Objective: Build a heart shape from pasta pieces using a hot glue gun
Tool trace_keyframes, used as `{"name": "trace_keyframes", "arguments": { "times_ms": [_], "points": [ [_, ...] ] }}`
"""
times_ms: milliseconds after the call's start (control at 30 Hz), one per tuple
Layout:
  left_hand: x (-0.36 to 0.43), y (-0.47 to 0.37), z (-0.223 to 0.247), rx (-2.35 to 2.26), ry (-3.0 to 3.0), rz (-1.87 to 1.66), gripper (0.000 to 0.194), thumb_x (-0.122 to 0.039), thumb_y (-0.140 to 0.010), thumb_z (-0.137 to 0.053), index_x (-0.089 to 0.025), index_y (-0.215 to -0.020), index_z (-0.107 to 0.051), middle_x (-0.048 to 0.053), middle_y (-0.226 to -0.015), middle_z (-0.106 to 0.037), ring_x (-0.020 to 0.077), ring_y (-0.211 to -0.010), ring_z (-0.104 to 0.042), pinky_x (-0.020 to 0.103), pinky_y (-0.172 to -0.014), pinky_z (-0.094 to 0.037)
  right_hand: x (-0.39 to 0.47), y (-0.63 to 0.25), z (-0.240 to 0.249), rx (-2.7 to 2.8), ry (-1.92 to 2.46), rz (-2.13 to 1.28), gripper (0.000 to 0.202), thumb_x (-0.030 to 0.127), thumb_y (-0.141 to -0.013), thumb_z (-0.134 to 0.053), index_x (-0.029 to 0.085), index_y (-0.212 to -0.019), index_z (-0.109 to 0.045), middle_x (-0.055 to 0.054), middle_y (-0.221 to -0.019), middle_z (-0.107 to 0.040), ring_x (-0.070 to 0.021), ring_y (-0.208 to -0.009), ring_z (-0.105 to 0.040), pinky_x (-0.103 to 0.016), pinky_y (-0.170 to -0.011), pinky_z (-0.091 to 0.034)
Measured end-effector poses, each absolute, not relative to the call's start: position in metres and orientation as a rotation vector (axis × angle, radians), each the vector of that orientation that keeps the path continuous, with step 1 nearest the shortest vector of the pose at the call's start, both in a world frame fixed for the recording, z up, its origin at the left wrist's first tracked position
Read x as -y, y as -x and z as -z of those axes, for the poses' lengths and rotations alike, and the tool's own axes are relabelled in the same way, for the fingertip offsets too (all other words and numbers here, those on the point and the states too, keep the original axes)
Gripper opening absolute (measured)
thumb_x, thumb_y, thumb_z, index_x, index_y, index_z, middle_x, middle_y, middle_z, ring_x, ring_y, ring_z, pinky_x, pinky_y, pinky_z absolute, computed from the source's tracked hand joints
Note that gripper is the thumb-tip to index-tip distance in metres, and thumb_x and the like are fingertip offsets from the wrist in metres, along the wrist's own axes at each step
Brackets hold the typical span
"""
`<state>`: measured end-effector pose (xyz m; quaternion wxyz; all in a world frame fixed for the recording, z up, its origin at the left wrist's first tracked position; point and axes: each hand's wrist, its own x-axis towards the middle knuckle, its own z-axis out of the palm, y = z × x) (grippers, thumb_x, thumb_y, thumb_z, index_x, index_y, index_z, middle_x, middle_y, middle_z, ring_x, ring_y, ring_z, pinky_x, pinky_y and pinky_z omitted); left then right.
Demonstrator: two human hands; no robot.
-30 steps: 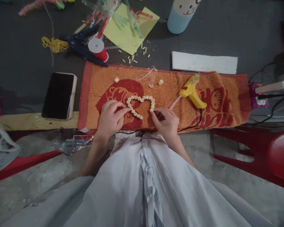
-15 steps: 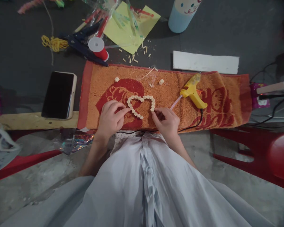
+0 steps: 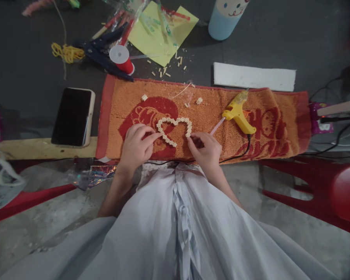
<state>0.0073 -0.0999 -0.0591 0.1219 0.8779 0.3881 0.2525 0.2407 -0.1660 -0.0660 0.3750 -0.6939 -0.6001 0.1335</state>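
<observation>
A heart-shaped outline [image 3: 175,121] built from small pale stick pieces lies over an orange towel [image 3: 119,105] with a red pattern. Its lower right side has a gap. My left hand [image 3: 138,146] pinches the outline's left side between thumb and fingertips. At the lower end of the right side, my right hand [image 3: 205,149] has its thumb and forefinger closed on the pieces. Just right of that hand rests a yellow hot glue gun [image 3: 238,112], a clear glue stick poking out of its back. Two small pale clusters, one a stick cluster [image 3: 199,101], sit above the heart.
Beyond the towel are scattered stick bits [image 3: 165,72], yellow paper [image 3: 151,35], a red thread spool [image 3: 124,64], dark blue pliers-like cutters [image 3: 99,54], a white strip [image 3: 253,76] and a blue bottle [image 3: 224,23]. A phone [image 3: 72,116] lies left. The glue gun's cord [image 3: 236,156] runs along the front edge.
</observation>
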Motion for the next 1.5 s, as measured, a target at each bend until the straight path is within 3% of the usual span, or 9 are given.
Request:
{"name": "trace_keyframes", "arguments": {
  "times_ms": [1500],
  "points": [
    [0.1001,-0.0072,0.0586,-1.133,-2.545,-0.714,0.039,-0.014,-0.090,-0.045,-0.029,-0.115,-0.071,0.007,-0.103,-0.066,0.0244,-0.105,-0.053,0.045,-0.095,-0.045,0.1665,-0.2460,0.0637,1.534,1.781,-0.399,0.016,0.033,-0.089,-0.060,0.021,-0.087,-0.070,-0.003,-0.073,-0.068,-0.0151,-0.064,-0.062,-0.028,-0.061,-0.050]
  ]
}}
